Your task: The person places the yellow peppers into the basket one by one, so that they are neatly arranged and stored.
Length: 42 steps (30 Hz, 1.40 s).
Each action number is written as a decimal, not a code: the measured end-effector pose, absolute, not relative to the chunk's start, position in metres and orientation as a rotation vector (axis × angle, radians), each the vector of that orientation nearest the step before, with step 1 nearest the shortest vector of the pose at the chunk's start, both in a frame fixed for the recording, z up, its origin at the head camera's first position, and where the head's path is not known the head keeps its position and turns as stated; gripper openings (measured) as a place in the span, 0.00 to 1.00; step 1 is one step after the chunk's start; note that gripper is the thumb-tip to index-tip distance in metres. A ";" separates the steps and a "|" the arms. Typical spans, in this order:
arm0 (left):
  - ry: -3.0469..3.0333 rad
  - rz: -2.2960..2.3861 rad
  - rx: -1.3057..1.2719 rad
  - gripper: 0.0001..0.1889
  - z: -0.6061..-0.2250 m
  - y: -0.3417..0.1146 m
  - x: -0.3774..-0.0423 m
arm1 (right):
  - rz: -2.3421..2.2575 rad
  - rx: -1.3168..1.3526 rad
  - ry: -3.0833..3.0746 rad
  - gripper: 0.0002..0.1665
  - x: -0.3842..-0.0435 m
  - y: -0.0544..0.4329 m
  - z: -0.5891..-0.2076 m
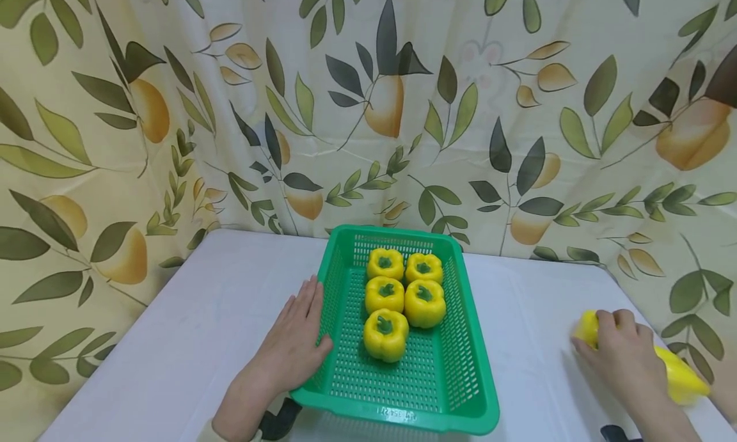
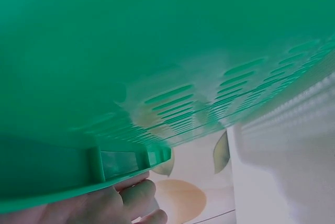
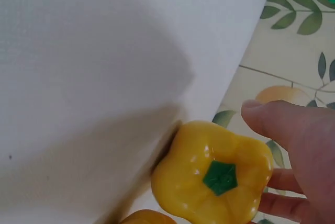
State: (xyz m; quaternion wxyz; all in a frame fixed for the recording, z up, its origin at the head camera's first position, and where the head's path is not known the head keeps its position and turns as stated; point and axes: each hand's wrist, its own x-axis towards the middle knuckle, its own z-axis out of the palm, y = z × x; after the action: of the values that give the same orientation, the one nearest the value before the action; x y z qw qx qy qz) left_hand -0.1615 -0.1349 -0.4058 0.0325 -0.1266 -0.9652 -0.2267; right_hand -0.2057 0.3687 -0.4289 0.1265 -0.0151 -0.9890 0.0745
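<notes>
A green plastic basket [image 1: 486, 391] with slotted walls stands on the white table and holds several yellow bell peppers [image 1: 385, 334] with green stems. My left hand [image 1: 293, 339] lies along the basket's left side, fingers straight; in the left wrist view its fingers [image 2: 137, 198] are at the rim. Far to the right, my right hand [image 1: 624, 349] reaches over another yellow bell pepper [image 3: 209, 177]. In the right wrist view the thumb stands apart from this pepper, while the other fingers [image 3: 282, 205] pass partly hidden behind it.
One more yellow pepper [image 1: 682, 378] lies by the right wrist, near the table's right edge. Behind the white table [image 1: 535, 314] hangs a curtain [image 1: 357, 173] printed with leaves and fruit. Black wrist gear [image 1: 280, 419] shows at the left wrist.
</notes>
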 end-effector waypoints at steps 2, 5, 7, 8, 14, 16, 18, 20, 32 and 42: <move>-2.970 -0.696 -0.391 0.40 -0.406 -0.135 -0.162 | 0.197 -0.055 -2.888 0.40 -0.206 0.369 -0.430; -2.968 -0.693 -0.393 0.40 -0.406 -0.135 -0.162 | 0.184 -0.065 -2.889 0.41 -0.207 0.370 -0.433; -2.966 -0.693 -0.394 0.40 -0.406 -0.135 -0.162 | 0.177 -0.062 -2.883 0.42 -0.207 0.371 -0.434; -2.965 -0.694 -0.395 0.40 -0.406 -0.134 -0.162 | 0.173 -0.061 -2.880 0.42 -0.207 0.371 -0.434; -2.962 -0.699 -0.395 0.40 -0.406 -0.134 -0.163 | 0.133 -0.039 -2.851 0.41 -0.205 0.369 -0.435; -2.961 -0.693 -0.396 0.40 -0.406 -0.135 -0.163 | 0.126 -0.037 -2.851 0.41 -0.205 0.369 -0.435; -2.962 -0.690 -0.396 0.40 -0.407 -0.135 -0.162 | 0.120 -0.036 -2.852 0.41 -0.205 0.368 -0.435; -2.968 -0.685 -0.395 0.40 -0.407 -0.135 -0.162 | 0.117 -0.037 -2.855 0.42 -0.205 0.367 -0.435; -2.947 -0.709 -0.388 0.40 -0.406 -0.134 -0.162 | 0.151 0.020 -2.875 0.40 -0.203 0.358 -0.434; -2.949 -0.717 -0.387 0.40 -0.407 -0.134 -0.162 | 0.230 0.040 -2.851 0.37 -0.200 0.353 -0.432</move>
State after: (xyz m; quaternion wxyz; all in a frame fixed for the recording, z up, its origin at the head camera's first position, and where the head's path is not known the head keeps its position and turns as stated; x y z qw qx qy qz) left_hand -0.1620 -0.1340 -0.4068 0.0409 -0.1264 -0.9631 -0.2342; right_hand -0.1996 0.3532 -0.4320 0.1399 0.0139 -0.9869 0.0795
